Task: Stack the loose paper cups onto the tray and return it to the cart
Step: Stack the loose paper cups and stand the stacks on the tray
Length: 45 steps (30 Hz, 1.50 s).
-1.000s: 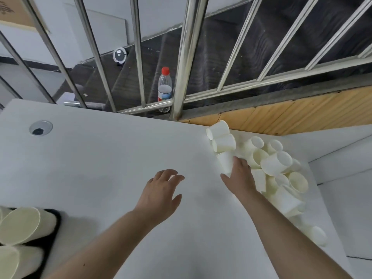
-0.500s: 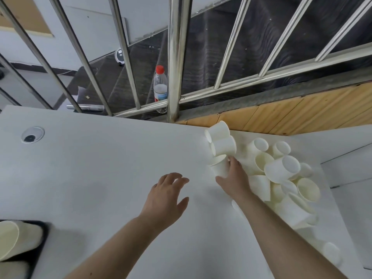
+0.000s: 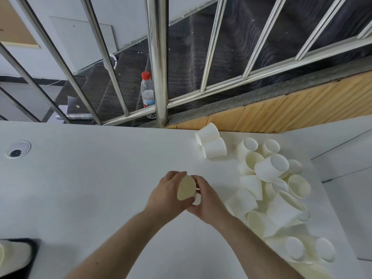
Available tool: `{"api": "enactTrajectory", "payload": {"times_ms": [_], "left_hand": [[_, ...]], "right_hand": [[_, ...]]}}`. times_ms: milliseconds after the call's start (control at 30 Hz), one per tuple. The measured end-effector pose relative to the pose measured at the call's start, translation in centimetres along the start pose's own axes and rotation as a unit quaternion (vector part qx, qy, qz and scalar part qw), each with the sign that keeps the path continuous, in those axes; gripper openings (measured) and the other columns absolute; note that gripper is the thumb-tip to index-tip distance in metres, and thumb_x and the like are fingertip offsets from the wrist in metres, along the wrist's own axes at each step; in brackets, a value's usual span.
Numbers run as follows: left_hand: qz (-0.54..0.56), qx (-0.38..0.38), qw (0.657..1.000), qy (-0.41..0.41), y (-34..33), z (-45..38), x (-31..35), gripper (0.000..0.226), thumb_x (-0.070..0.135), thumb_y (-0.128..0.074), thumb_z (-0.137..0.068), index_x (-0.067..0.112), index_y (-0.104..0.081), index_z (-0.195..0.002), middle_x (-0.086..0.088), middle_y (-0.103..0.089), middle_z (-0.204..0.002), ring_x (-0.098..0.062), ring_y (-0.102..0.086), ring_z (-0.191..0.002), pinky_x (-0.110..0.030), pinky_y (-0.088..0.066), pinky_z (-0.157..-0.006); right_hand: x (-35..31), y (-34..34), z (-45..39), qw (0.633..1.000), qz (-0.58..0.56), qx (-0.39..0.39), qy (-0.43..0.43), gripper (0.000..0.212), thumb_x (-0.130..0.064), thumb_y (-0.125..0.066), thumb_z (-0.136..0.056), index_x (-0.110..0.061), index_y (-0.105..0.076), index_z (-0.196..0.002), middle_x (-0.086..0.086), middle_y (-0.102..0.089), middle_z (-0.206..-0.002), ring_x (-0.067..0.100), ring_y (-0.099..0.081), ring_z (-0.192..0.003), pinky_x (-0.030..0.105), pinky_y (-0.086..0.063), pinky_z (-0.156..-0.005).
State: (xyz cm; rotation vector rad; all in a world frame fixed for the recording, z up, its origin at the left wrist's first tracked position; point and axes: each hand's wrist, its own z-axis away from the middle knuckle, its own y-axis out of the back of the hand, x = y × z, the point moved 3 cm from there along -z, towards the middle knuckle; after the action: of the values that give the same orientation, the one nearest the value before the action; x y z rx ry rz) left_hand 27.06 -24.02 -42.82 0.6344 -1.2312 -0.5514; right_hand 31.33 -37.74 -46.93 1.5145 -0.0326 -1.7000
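White tabletop [image 3: 84,178] carries one heap of loose white paper cups [image 3: 269,188] at right, too overlapped to count. Both hands, left hand [image 3: 165,195] and right hand [image 3: 209,202], clasp one white paper cup [image 3: 186,188] mid-table. One black tray [image 3: 30,256], cropped, near left. One clear plastic bottle [image 3: 147,93] behind railing.
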Motion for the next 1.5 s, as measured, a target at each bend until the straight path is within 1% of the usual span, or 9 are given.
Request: {"api": "enactTrajectory", "payload": {"times_ms": [167,267,433,567,633,833,1000,1300,1500], "left_hand": [[-0.054,0.023,0.998,0.025,0.9,-0.3,-1.2,0.075,0.036,-0.068,-0.079,0.026,-0.032,-0.145,0.011,-0.038,-0.137,-0.012,-0.038,-0.126,-0.027,-0.046,-0.091],[-0.099,0.014,0.994,0.035,1.5,-0.3,-2.4,0.075,0.036,-0.066,-0.082,0.026,-0.028,-0.146,0.012,-0.034,-0.141,-0.012,-0.035,-0.129,-0.027,-0.046,-0.090],[-0.120,-0.011,0.992,0.028,1.3,-0.2,-3.3,0.075,0.035,-0.064,-0.084,0.028,-0.024,-0.147,0.015,-0.029,-0.144,-0.012,-0.032,-0.132,-0.026,-0.046,-0.091],[-0.128,-0.006,0.992,0.013,0.9,-0.3,-3.3,0.073,0.035,-0.063,-0.084,0.029,-0.024,-0.146,0.016,-0.029,-0.144,-0.011,-0.033,-0.131,-0.025,-0.047,-0.089],[-0.127,-0.001,0.992,0.008,0.8,-0.5,-3.3,0.073,0.034,-0.064,-0.084,0.028,-0.026,-0.146,0.016,-0.030,-0.144,-0.012,-0.033,-0.131,-0.025,-0.048,-0.088],[-0.124,-0.002,0.992,0.007,0.6,-0.8,-3.4,0.072,0.033,-0.064,-0.083,0.028,-0.027,-0.145,0.016,-0.030,-0.144,-0.011,-0.033,-0.131,-0.025,-0.047,-0.089],[-0.124,-0.001,0.992,0.009,0.8,-0.9,-3.5,0.073,0.035,-0.064,-0.084,0.028,-0.026,-0.146,0.016,-0.029,-0.145,-0.012,-0.032,-0.132,-0.026,-0.047,-0.091],[-0.130,-0.003,0.992,0.005,0.9,-0.8,-3.0,0.074,0.034,-0.064,-0.083,0.029,-0.025,-0.146,0.015,-0.030,-0.145,-0.013,-0.032,-0.133,-0.028,-0.047,-0.092],[-0.133,-0.006,0.991,0.006,0.7,-0.1,-3.0,0.075,0.034,-0.064,-0.083,0.028,-0.025,-0.146,0.013,-0.030,-0.145,-0.014,-0.033,-0.132,-0.029,-0.047,-0.092]], "right_hand": [[0.2,1.5,-0.9,0.996,0.075,-0.013,0.038,0.073,-0.023,-0.074,-0.080,-0.028,-0.036,-0.143,-0.017,-0.040,-0.136,-0.001,-0.044,-0.119,0.017,-0.041,-0.096],[0.2,4.4,-2.3,0.990,0.090,0.103,0.022,0.059,-0.017,-0.068,-0.085,-0.021,-0.044,-0.138,-0.008,-0.042,-0.130,0.009,-0.053,-0.104,0.020,-0.044,-0.082],[0.9,8.0,-5.7,0.968,0.070,0.231,-0.071,0.049,-0.020,-0.064,-0.090,-0.012,-0.047,-0.135,0.004,-0.043,-0.133,0.018,-0.061,-0.082,0.031,-0.049,-0.081],[2.2,9.4,-8.4,0.953,0.059,0.250,-0.159,0.053,-0.024,-0.062,-0.092,-0.006,-0.042,-0.138,0.012,-0.044,-0.139,0.031,-0.054,-0.118,0.035,-0.042,-0.094],[3.2,9.5,-9.2,0.949,0.026,0.248,-0.195,0.056,-0.027,-0.061,-0.092,-0.005,-0.042,-0.139,0.011,-0.049,-0.136,0.031,-0.052,-0.121,0.036,-0.042,-0.096],[4.5,8.4,-9.9,0.942,-0.079,0.251,-0.209,0.013,-0.025,-0.061,-0.085,-0.013,-0.061,-0.090,0.006,-0.068,-0.087,0.028,-0.068,-0.082,0.050,-0.057,-0.077],[2.1,7.7,-8.7,0.962,-0.039,0.227,-0.145,0.022,-0.022,-0.063,-0.087,-0.009,-0.061,-0.071,0.005,-0.065,-0.071,0.029,-0.063,-0.074,0.036,-0.050,-0.067],[-0.3,6.0,-5.7,0.964,0.224,0.134,0.056,0.027,-0.032,-0.077,-0.078,-0.012,-0.059,-0.073,0.003,-0.046,-0.121,0.021,-0.058,-0.098,0.029,-0.049,-0.076],[-0.4,4.2,-3.7,0.961,0.254,0.066,0.085,0.021,-0.030,-0.069,-0.082,-0.018,-0.052,-0.086,-0.006,-0.031,-0.151,0.016,-0.041,-0.132,0.029,-0.048,-0.088]]}}
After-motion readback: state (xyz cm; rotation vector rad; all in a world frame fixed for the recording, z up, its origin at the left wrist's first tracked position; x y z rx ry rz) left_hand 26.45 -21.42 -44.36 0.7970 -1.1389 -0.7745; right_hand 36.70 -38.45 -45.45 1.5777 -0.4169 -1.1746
